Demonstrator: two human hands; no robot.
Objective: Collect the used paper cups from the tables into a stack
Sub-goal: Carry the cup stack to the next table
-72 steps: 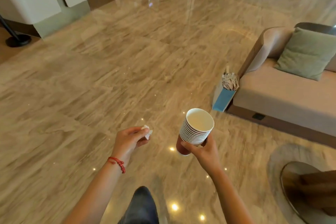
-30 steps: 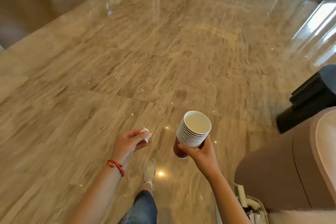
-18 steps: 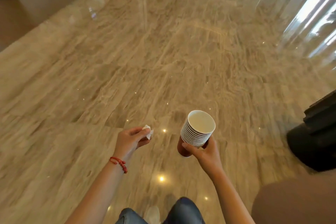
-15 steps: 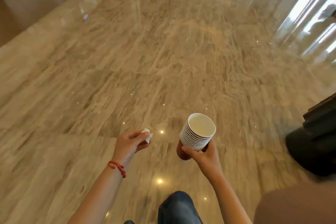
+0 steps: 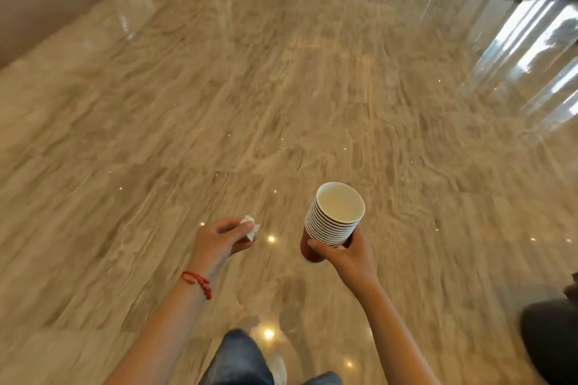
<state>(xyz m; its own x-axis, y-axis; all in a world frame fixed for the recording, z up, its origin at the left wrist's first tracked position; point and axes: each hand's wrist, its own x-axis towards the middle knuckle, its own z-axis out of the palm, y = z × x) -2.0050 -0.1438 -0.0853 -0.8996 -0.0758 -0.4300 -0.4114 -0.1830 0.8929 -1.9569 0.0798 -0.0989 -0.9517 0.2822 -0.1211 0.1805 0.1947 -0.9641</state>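
Our right hand [image 5: 347,256] curls around the stack of paper cups [image 5: 333,219], low centre-right of the frame. Our left hand [image 5: 219,242] pinches a white crumpled tissue [image 5: 250,226], apart from the stack.

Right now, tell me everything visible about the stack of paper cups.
The stack of paper cups is many nested cups, their white rolled rims layered closely one above another. The top cup's inside is pale cream and looks empty. The lowest cup shows a dark reddish-brown outer wall. The stack leans slightly, mouth up and toward the camera. The right hand grips it near the bottom, fingers curled round the lower cups. It is held in the air above the glossy marble floor.
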